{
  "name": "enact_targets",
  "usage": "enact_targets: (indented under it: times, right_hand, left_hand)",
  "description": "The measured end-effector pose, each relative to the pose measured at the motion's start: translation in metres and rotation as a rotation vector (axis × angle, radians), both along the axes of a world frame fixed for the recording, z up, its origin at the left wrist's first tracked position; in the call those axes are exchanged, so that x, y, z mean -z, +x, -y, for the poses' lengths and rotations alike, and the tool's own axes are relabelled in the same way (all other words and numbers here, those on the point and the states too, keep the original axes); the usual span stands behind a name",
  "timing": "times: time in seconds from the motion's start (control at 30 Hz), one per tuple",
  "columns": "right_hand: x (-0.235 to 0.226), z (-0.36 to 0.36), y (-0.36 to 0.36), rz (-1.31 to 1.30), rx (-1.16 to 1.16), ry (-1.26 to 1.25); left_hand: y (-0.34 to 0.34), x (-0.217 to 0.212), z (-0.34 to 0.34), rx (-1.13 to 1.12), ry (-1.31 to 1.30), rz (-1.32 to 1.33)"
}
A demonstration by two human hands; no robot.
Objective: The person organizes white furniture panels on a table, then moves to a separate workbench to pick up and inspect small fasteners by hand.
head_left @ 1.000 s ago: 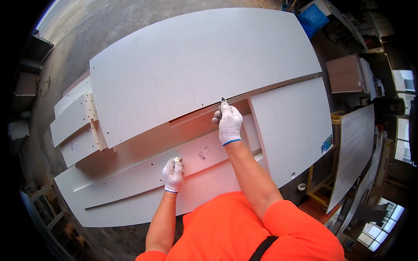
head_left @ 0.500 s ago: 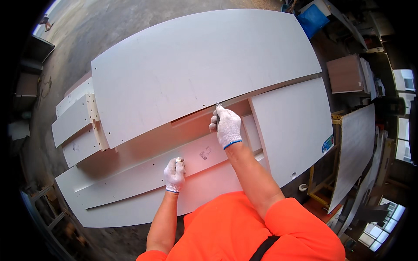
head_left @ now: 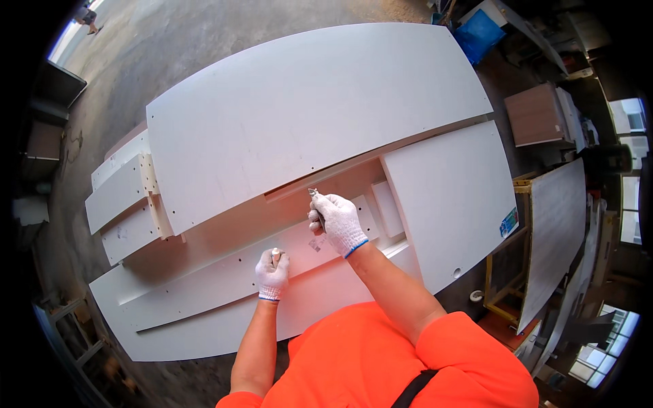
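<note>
My left hand point(head_left: 271, 277), in a white knit glove, is closed round a small white cylindrical piece point(head_left: 275, 253) whose end sticks up above the fingers. My right hand point(head_left: 340, 224), gloved too, grips a small slim metal tool point(head_left: 313, 192) with whitish matter on its tip. The tool is held above the gap between the panels, touching none of them that I can see. Beyond it lies a large white panel point(head_left: 306, 95) with small dark holes along its near edge. Under my left hand is a long narrow white board point(head_left: 211, 282) with holes, resting on another white panel point(head_left: 136, 345).
Short drilled white boards point(head_left: 119, 190) are stacked at the left. A white panel with a coloured label point(head_left: 509, 222) lies at the right. Further right, a large sheet leans on a yellow frame point(head_left: 503, 313). A blue bag point(head_left: 479, 35) and a person point(head_left: 87, 19) are in the background.
My right hand has drawn back from the large panel's near edge, toward me and slightly left, with the metal tool. The left hand has turned a little; the white piece shows more.
</note>
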State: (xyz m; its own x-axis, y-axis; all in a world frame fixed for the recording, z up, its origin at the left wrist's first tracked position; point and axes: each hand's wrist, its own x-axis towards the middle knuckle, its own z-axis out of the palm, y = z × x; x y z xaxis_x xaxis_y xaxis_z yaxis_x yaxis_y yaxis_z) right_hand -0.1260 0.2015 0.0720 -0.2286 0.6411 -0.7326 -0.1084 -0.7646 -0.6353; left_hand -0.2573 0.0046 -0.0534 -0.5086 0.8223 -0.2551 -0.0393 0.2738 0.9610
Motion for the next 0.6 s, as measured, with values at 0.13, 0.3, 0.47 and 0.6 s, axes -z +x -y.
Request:
enact_targets:
  times: [0.13,0.3,0.47,0.6]
  right_hand:
    - [0.005,0.033,0.015,0.054,-0.215,0.167]
    - [-0.012,0.082,0.033,0.122,-0.673,0.446]
    - [-0.042,0.109,0.040,0.262,-0.751,0.770]
    - [-0.057,0.129,0.037,0.349,-0.653,0.941]
  left_hand:
    - [-0.004,-0.033,-0.020,-0.170,-0.109,0.387]
    - [0.018,-0.125,-0.036,-0.111,-0.066,0.783]
    - [0.020,-0.157,-0.016,-0.003,-0.145,0.547]
    - [0.020,-0.176,-0.003,-0.024,-0.155,0.413]
